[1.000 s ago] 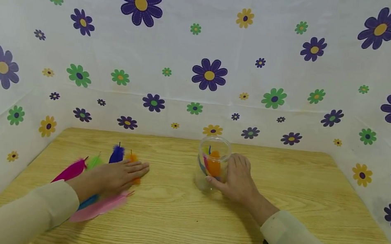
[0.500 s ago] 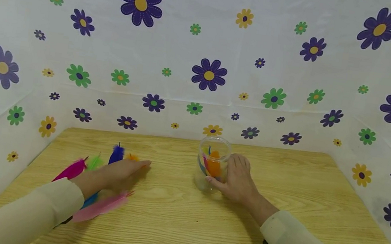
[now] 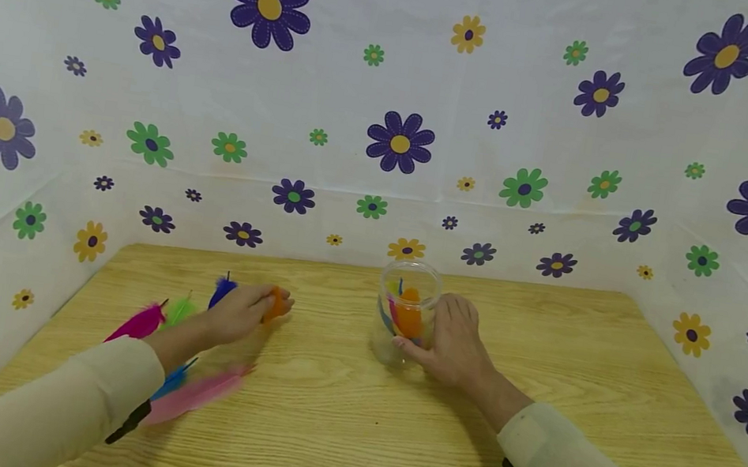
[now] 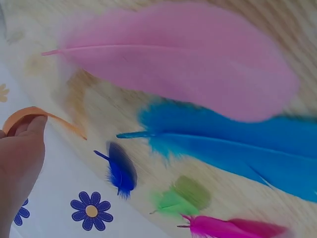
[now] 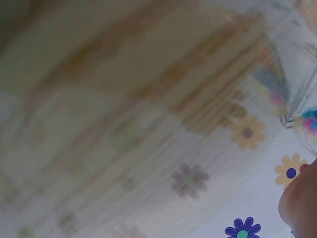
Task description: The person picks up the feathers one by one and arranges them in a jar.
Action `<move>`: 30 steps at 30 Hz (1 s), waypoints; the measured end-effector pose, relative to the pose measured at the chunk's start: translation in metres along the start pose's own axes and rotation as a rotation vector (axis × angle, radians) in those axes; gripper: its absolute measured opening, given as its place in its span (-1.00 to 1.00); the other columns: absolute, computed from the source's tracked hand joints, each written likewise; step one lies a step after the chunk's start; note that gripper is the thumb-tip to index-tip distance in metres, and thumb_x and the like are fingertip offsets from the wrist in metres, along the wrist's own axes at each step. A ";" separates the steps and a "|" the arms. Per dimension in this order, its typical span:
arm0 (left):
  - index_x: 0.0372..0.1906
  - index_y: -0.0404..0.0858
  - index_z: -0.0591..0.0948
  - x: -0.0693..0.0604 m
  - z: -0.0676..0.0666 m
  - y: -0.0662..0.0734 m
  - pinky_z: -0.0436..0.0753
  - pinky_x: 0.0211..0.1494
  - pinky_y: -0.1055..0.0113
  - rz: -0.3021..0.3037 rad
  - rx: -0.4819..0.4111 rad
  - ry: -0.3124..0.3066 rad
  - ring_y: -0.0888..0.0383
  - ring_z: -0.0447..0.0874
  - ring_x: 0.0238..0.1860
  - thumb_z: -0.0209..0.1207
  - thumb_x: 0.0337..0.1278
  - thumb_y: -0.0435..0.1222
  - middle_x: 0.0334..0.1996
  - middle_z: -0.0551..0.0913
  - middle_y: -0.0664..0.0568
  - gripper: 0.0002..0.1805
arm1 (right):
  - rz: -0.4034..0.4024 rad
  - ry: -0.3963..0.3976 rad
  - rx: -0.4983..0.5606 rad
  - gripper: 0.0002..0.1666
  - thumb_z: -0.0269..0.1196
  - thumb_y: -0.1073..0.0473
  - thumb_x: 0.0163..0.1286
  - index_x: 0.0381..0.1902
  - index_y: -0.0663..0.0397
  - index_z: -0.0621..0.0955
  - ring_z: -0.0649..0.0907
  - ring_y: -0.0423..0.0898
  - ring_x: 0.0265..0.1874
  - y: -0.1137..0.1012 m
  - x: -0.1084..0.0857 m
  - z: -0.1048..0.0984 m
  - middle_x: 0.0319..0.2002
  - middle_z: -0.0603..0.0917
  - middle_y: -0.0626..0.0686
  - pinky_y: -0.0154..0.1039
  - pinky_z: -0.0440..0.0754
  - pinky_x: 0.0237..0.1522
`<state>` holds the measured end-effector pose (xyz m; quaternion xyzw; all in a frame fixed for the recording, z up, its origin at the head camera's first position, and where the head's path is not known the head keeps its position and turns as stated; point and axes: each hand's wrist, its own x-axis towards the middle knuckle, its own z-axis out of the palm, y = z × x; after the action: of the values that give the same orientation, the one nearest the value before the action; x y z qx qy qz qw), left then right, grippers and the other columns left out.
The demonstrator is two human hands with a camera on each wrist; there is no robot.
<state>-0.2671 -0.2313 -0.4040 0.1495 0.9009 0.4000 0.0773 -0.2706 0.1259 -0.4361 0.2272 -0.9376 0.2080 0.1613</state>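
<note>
While the two hands are well apart, each holds something of its own. The left hand (image 3: 241,312) pinches a small, soft orange feather (image 3: 274,305) between thumb and fingers; the fingers hide much of it, though the left wrist view shows it bowed over, with a thin end sticking out past the hand. Its long axis is hard to tell in the head view. The right hand (image 3: 461,349) grips a clear, round, see-through jar (image 3: 393,354), thumb at its near side and fingers round its right side.

From the pinched feather, the jar lies to the person's right, well apart and about as far forward on the table. The left hand is the nearer one to the loose feathers, the right the one at the jar.

Upright and with its round mouth upward, the jar contains a broad orange feather (image 3: 409,321) standing roughly on end, with slivers of magenta, blue and yellow-green beside it.

Around the left forearm, on the wood-grain table (image 3: 331,435), lie a small dark blue feather (image 3: 222,291), a fluffy lime green feather (image 3: 180,310), a magenta feather (image 3: 139,323), a bright blue feather (image 3: 172,382) and a long pale pink feather (image 3: 196,398), this last slanting from near left to far right. Behind hangs a white cloth printed with flowers (image 3: 337,85).
</note>
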 end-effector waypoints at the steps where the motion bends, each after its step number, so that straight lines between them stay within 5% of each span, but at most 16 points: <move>1: 0.36 -0.57 0.33 0.001 0.000 0.000 0.49 0.32 -0.02 -0.020 -0.061 -0.010 -0.26 0.45 0.34 -0.26 0.59 -0.37 0.29 0.50 -0.36 -0.55 | 0.000 0.000 -0.001 -0.14 0.28 -0.41 0.20 0.04 0.23 0.41 0.43 0.10 0.02 0.000 0.000 0.000 -0.13 0.47 0.11 0.09 0.20 0.38; 6: 0.43 -0.63 0.14 0.001 -0.002 0.005 0.35 0.39 0.01 -0.065 -0.362 -0.066 -0.26 0.27 0.45 -0.37 0.61 -0.38 0.40 0.32 -0.42 -0.51 | -0.002 0.000 -0.009 -0.16 0.28 -0.42 0.20 -0.01 0.23 0.40 0.43 0.09 0.01 0.000 0.000 0.000 -0.16 0.46 0.10 0.09 0.20 0.38; 10: 0.44 -0.60 0.14 0.001 -0.003 0.011 0.39 0.36 0.04 -0.076 -0.477 -0.072 -0.25 0.28 0.45 -0.38 0.63 -0.35 0.42 0.29 -0.42 -0.50 | -0.004 0.000 -0.011 -0.17 0.28 -0.42 0.20 -0.03 0.22 0.41 0.43 0.09 0.00 0.000 0.000 0.000 -0.18 0.45 0.09 0.08 0.21 0.37; 21: 0.40 -0.58 0.21 0.008 -0.010 0.027 0.53 0.23 0.21 -0.064 -0.615 -0.025 -0.21 0.35 0.42 -0.40 0.63 -0.36 0.40 0.35 -0.38 -0.52 | -0.007 0.002 0.002 -0.15 0.29 -0.40 0.20 0.04 0.23 0.40 0.43 0.10 0.04 0.001 -0.001 0.000 -0.11 0.49 0.12 0.10 0.20 0.38; 30: 0.41 -0.52 0.23 0.006 -0.018 0.044 0.54 0.22 0.27 -0.034 -0.611 -0.011 -0.15 0.40 0.40 -0.35 0.63 -0.34 0.38 0.40 -0.32 -0.53 | -0.005 0.005 0.000 -0.16 0.28 -0.42 0.20 0.00 0.21 0.41 0.44 0.08 -0.01 0.001 0.000 0.002 -0.17 0.47 0.09 0.08 0.22 0.36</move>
<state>-0.2680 -0.2135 -0.3595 0.1066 0.7408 0.6503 0.1301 -0.2715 0.1264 -0.4380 0.2291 -0.9366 0.2083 0.1644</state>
